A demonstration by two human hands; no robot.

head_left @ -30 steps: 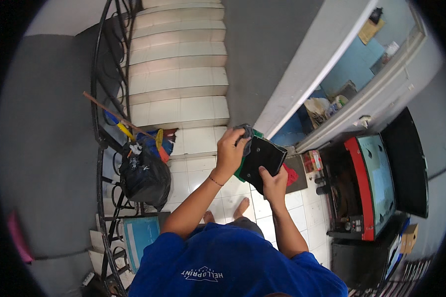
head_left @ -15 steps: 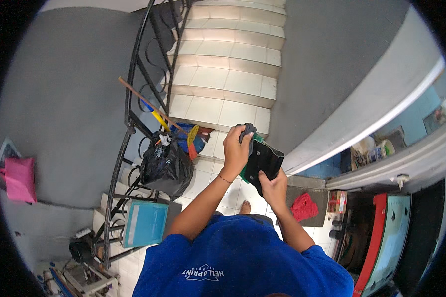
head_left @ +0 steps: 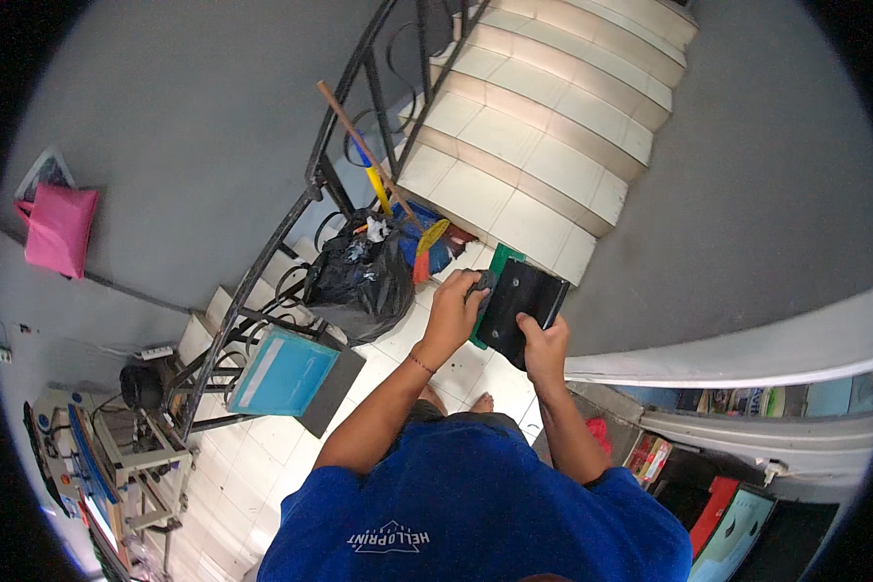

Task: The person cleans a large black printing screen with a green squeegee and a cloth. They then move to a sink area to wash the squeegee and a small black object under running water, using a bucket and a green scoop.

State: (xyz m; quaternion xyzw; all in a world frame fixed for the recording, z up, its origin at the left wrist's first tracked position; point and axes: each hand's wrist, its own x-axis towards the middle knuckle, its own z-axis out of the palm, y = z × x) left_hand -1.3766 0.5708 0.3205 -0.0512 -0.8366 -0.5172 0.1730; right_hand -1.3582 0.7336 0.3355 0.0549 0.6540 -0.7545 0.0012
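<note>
My right hand (head_left: 545,347) grips a flat black piece (head_left: 521,299) by its near right part, with the thumb pressed on its face. Two small round fasteners show on that face. A green strip (head_left: 501,258) runs along the piece's left side; its exact kind I cannot make out. A crumpled dark grey cloth (head_left: 479,283) is bunched in the closed fingers of my left hand (head_left: 451,312), beside the green strip. Whether the cloth touches the strip is hard to tell. Both hands are held out in front of my body, above the tiled floor.
White tiled stairs (head_left: 514,145) rise ahead beside a black metal railing (head_left: 310,194). A full black rubbish bag (head_left: 359,286) and a broom (head_left: 427,238) stand at their foot. A blue panel (head_left: 286,371) leans left. A pink bag (head_left: 62,230) hangs on the grey wall.
The view has swung to the right, so the stairs now slant. My left hand with the cloth is lower along the black piece, and more of the green strip's far end shows.
</note>
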